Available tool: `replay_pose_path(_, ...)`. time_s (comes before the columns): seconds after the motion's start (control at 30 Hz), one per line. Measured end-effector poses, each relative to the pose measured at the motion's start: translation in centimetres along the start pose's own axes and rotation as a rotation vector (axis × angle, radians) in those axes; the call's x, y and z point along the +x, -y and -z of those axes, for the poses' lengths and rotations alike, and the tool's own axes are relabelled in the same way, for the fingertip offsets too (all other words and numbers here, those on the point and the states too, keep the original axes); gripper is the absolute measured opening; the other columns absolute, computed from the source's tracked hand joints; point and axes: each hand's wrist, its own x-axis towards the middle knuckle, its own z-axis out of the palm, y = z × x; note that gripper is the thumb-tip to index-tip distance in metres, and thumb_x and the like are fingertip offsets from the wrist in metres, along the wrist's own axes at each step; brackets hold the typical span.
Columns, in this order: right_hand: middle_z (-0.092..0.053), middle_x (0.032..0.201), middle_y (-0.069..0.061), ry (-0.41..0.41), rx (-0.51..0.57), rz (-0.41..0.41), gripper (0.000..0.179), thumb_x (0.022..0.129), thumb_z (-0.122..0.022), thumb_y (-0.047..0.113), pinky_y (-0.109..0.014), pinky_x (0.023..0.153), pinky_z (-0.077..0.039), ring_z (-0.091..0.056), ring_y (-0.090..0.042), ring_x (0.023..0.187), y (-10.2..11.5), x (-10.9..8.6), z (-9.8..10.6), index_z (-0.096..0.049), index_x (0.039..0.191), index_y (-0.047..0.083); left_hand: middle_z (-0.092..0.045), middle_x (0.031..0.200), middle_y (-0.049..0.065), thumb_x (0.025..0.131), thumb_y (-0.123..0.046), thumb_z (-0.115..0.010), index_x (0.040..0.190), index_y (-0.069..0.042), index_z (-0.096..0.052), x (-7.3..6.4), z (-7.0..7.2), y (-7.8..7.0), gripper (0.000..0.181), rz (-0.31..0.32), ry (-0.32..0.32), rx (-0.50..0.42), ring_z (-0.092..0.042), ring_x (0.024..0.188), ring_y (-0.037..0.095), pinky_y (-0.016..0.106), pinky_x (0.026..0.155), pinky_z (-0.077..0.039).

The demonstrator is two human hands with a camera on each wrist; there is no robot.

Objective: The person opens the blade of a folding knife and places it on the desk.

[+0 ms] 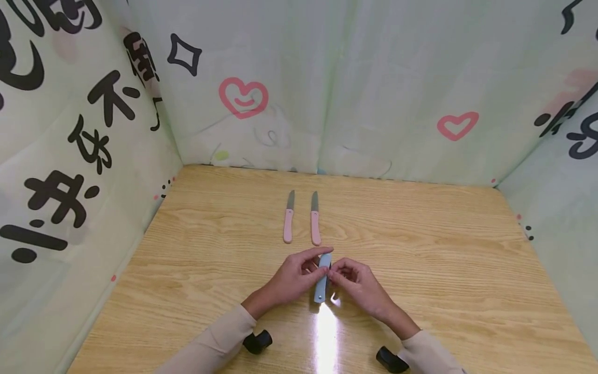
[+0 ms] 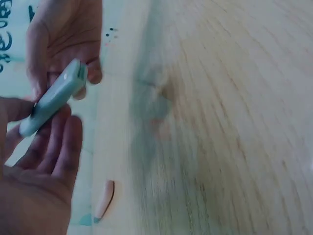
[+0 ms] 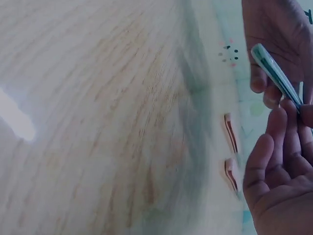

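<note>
A light blue folding knife (image 1: 322, 278) with its blade folded away is held over the table, its long side pointing away from me. My left hand (image 1: 297, 275) grips it from the left, thumb across the handle and fingers behind. From the right, my right hand (image 1: 357, 283) pinches its edge between thumb and fingers. A dark slot along the handle (image 3: 274, 72) shows in the right wrist view. Beyond the hands lie two pink-handled knives, a left one (image 1: 288, 226) and a right one (image 1: 315, 226), side by side with blades out and pointing away.
The wood-grained table (image 1: 420, 234) is bounded by a pale printed cloth (image 1: 392, 78) at the back and both sides. A bright light reflection lies on the tabletop near me. Black straps or mounts (image 1: 258, 342) sit at both wrists.
</note>
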Motion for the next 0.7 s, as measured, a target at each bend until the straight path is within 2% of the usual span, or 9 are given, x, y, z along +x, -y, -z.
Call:
replay_pose_path(0.17, -0.064, 0.092, -0.012, 0.131, 0.158, -0.036, 0.020, 0.105, -0.055, 0.008, -0.029, 0.072, -0.056, -0.064, -0.015, 0.078, -0.6, -0.2, 0.1, -0.058, 0.103, -0.012, -0.064, 0.093, 0.002, 0.102, -0.007, -0.063, 0.141, -0.001, -0.058, 0.1, 0.4, 0.4, 0.040, 0.114, 0.107, -0.119, -0.057, 0.073, 0.010, 0.021, 0.061, -0.043)
replay_pose_path(0.3, -0.063, 0.090, -0.009, 0.183, 0.210, -0.029, 0.021, 0.105, -0.054, 0.007, -0.029, 0.071, -0.056, -0.064, -0.014, 0.076, -0.9, -0.3, 0.0, -0.055, 0.102, -0.014, -0.065, 0.092, 0.004, 0.101, -0.004, -0.062, 0.139, 0.004, -0.057, 0.0, 0.7, 0.5, 0.039, 0.145, 0.146, -0.180, -0.061, 0.075, 0.011, 0.021, 0.064, -0.046)
replay_pose_path(0.47, -0.065, 0.090, -0.011, 0.162, 0.204, -0.023, 0.019, 0.103, -0.056, 0.004, -0.029, 0.071, -0.056, -0.066, -0.013, 0.075, -1.0, -0.3, -0.1, -0.057, 0.100, -0.014, -0.065, 0.092, 0.005, 0.100, -0.002, -0.063, 0.137, 0.005, -0.058, -0.1, 0.8, 0.3, 0.038, 0.160, 0.136, -0.183, -0.063, 0.076, 0.010, 0.021, 0.065, -0.047)
replay_pose_path(0.7, -0.067, 0.086, -0.018, 0.109, 0.219, -0.023, 0.019, 0.100, -0.057, 0.001, -0.028, 0.069, -0.057, -0.067, -0.012, 0.072, -1.2, -0.2, -0.4, -0.057, 0.097, -0.018, -0.062, 0.090, 0.004, 0.098, 0.000, -0.065, 0.133, 0.006, -0.061, 0.0, 1.0, 0.5, 0.035, 0.242, 0.081, -0.219, -0.061, 0.073, 0.014, 0.019, 0.055, -0.040)
